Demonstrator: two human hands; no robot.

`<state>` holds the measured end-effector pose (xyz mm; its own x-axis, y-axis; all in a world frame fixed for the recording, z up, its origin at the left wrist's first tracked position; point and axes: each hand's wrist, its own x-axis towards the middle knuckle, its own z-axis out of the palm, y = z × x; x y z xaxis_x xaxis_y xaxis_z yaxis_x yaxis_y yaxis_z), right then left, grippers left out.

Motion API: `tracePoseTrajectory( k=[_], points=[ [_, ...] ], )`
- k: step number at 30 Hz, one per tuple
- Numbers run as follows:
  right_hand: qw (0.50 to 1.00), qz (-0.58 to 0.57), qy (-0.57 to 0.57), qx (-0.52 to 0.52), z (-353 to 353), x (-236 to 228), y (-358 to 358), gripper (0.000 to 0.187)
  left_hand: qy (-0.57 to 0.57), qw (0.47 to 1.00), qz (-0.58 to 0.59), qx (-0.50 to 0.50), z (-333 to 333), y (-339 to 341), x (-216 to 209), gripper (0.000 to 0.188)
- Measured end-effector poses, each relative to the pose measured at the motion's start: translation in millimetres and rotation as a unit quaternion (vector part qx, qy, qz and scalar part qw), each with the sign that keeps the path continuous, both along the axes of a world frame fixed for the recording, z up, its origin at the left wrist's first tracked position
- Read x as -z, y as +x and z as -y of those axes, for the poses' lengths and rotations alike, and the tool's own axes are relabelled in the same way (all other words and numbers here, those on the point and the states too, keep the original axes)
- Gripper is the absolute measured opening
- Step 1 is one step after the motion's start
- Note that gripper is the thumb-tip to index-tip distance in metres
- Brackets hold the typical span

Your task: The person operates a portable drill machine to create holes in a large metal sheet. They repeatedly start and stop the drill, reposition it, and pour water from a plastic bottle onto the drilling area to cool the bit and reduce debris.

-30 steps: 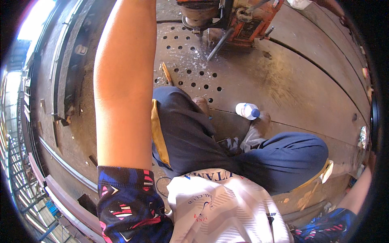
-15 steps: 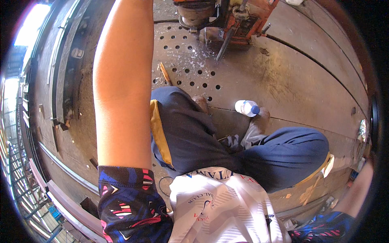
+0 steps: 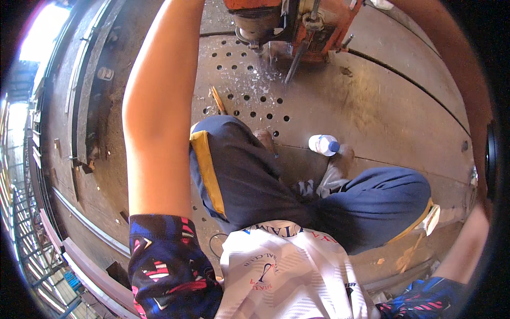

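My left arm (image 3: 159,122) stretches straight up through the frame, and its hand lies beyond the top edge. My right arm (image 3: 467,250) bends along the right rim and runs up toward the top right; that hand is out of sight too. Between the arms, at the top, stands an orange drilling machine (image 3: 332,34), with a dark rounded metal part (image 3: 257,26) beside it. A thin metal rod handle (image 3: 297,61) slants down from it. What either hand touches is hidden. Beneath the machine, a steel plate (image 3: 308,101) carries rows of round holes and scattered pale shavings.
A white bottle with a blue cap (image 3: 323,144) lies near my foot, in front of my crossed legs (image 3: 244,165). Thin brown sticks (image 3: 218,100) lie by my left knee. Long steel beams (image 3: 85,106) and a white cup-like container (image 3: 105,73) are at left.
My right arm has swung up along the right rim, its forearm now reaching toward the top. My left arm has shifted slightly. The view has tilted a little.
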<state>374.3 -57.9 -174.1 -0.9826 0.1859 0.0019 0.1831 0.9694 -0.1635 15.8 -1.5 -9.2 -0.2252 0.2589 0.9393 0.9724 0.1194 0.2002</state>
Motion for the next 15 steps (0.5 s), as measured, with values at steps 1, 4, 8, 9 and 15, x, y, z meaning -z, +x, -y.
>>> tracePoseTrajectory(
  k=[1,4,8,9,15],
  points=[
    [0.989,0.002,-0.146,0.009,-13,-9,6,0.046,0.058,0.995,-0.062,-0.043,8,11,7,0.041],
    [0.943,-0.062,-0.317,0.073,-35,-38,45,0.048,-0.071,0.994,-0.07,0.045,29,75,41,0.054],
    [0.948,-0.079,-0.284,0.123,-73,-75,75,0.051,-0.193,0.933,0.127,0.275,52,123,72,0.042],
    [0.948,-0.08,-0.274,0.139,-84,-82,82,0.052,-0.248,0.948,0.119,0.159,49,133,73,0.027],
    [0.951,-0.061,-0.218,0.212,-143,-104,112,0.057,-0.101,0.89,0.298,0.33,19,143,75,0.025]
  ],
)
